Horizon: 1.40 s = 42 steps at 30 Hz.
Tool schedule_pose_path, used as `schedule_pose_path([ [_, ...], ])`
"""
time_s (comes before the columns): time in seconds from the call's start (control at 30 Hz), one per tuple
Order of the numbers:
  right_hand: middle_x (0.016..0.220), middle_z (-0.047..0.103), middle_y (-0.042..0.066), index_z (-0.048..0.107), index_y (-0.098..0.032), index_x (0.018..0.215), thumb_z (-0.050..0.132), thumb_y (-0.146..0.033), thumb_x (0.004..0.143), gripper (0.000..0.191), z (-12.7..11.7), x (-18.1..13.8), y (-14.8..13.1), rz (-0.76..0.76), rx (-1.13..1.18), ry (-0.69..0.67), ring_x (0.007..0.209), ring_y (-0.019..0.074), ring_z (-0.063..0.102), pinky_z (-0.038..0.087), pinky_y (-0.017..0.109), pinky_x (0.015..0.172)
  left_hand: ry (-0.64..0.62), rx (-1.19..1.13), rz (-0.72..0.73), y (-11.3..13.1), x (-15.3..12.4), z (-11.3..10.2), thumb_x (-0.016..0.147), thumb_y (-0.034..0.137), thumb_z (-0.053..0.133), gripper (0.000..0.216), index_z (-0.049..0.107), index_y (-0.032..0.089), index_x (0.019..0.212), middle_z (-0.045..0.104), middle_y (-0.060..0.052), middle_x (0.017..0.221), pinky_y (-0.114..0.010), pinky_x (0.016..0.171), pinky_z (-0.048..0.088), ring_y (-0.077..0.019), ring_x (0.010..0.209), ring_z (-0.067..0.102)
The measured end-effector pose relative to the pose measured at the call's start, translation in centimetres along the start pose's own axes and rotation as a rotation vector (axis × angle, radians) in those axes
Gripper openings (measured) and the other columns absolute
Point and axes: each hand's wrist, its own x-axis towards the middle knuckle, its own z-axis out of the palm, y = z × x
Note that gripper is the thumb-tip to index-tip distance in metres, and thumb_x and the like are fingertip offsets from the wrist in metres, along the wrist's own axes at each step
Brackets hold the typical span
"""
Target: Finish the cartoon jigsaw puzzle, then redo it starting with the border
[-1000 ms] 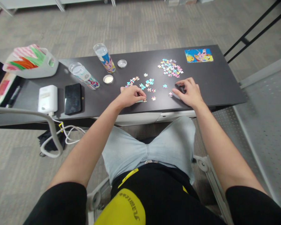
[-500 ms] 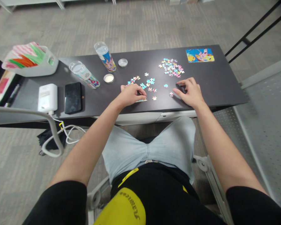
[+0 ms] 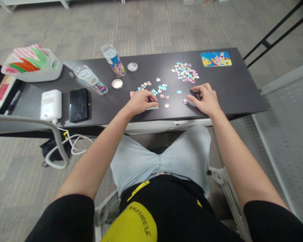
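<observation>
My left hand (image 3: pixel 142 101) rests over a group of jigsaw pieces (image 3: pixel 144 86) near the table's front edge. Its fingers are curled in, with the tips close together, and whatever they hold is hidden. A strip of pieces (image 3: pixel 153 108) peeks out beneath it. My right hand (image 3: pixel 204 98) has its fingers apart, thumb close beside a single pink piece (image 3: pixel 185 101). Between the hands lie joined teal pieces (image 3: pixel 162 88) and several loose ones, among them a blue piece (image 3: pixel 179 92). Farther back is a heap of mixed pieces (image 3: pixel 185 72).
A picture card (image 3: pixel 216 59) lies at the back right. Two clear printed tubes (image 3: pixel 113 60) and round lids (image 3: pixel 117 84) are left of the pieces. Farther left are a black phone (image 3: pixel 78 105), a white charger (image 3: pixel 51 105) with cable and a white basket (image 3: pixel 44 72).
</observation>
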Motion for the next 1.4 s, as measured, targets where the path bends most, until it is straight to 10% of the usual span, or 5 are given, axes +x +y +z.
schedule_pose_path([
  [0.47, 0.141, 0.082, 0.017, 0.092, -0.029, 0.137, 0.081, -0.067, 0.101, 0.054, 0.0, -0.2, -0.2, -0.038, 0.037, 0.027, 0.111, 0.0422, 0.086, 0.059, 0.074, 0.129, 0.333, -0.059, -0.026, -2.4, -3.9, -0.1, 0.109, 0.028, 0.097, 0.013, 0.091, 0.024, 0.120, 0.087, -0.007, 0.130, -0.054, 0.126, 0.043, -0.0264, 0.109, 0.074],
  [1.4, 0.136, 0.076, 0.014, 0.097, -0.040, 0.121, 0.083, -0.074, 0.106, 0.040, -0.1, -1.3, -0.1, -0.168, 0.024, -0.017, 0.121, 0.0434, 0.082, 0.072, 0.072, 0.115, 0.288, 0.015, 0.020, -4.2, -6.0, 1.3, 0.105, 0.043, 0.110, 0.023, 0.096, 0.032, 0.120, 0.092, -0.007, 0.129, -0.058, 0.127, 0.045, -0.0326, 0.116, 0.077],
])
